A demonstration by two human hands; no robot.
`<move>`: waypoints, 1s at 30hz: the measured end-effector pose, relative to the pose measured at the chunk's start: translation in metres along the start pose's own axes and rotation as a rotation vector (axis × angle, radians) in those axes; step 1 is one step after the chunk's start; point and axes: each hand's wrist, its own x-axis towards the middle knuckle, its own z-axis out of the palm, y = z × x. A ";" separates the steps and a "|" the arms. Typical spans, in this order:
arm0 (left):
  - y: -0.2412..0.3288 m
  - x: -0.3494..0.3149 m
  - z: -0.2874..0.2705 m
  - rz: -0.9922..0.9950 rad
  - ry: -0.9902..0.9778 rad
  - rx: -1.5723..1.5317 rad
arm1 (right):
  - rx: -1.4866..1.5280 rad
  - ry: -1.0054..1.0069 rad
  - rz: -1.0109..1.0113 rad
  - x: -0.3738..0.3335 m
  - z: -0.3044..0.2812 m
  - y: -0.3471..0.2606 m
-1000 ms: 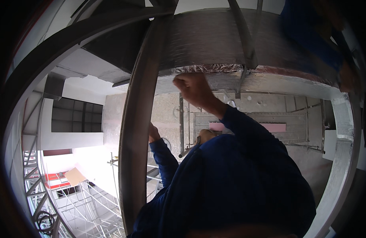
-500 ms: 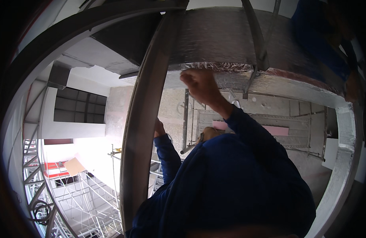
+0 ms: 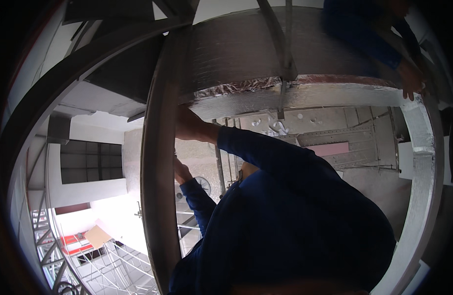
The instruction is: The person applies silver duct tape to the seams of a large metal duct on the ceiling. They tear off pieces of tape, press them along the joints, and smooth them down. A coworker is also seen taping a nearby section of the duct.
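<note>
A dark metal beam (image 3: 160, 162) runs lengthwise just left of my body. My right hand (image 3: 191, 124) reaches across to the beam's right edge, just below the foil-covered duct (image 3: 236, 102). Its fingers pass out of sight behind the beam, so whatever they hold is hidden. Lower down, my left hand (image 3: 182, 172) is by the same edge, and the beam covers its fingers too. Crumpled, torn-looking foil (image 3: 231, 88) lines the duct's edge above my right hand.
At the upper right, a co-worker's hand (image 3: 410, 81) touches the corner of the silvery duct frame (image 3: 423, 128). Metal struts (image 3: 280, 44) cross the duct. Far below are a floor with a pink board (image 3: 327, 149) and white scaffolding (image 3: 113, 268) at the lower left.
My right hand has moved left from beside the duct's foil edge to the beam. My left hand is slightly lower. The view has shifted, and the co-worker's hand now shows more plainly at the frame corner.
</note>
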 end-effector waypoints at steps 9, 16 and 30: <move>-0.017 0.008 -0.014 -0.074 0.033 0.093 | 0.033 0.249 0.155 -0.099 -0.153 -0.003; -0.005 0.002 -0.001 0.014 -0.029 0.144 | 0.110 0.542 0.269 -0.140 -0.202 -0.014; -0.015 0.018 0.000 0.088 -0.011 -0.058 | -0.321 0.857 0.356 -0.154 -0.214 -0.019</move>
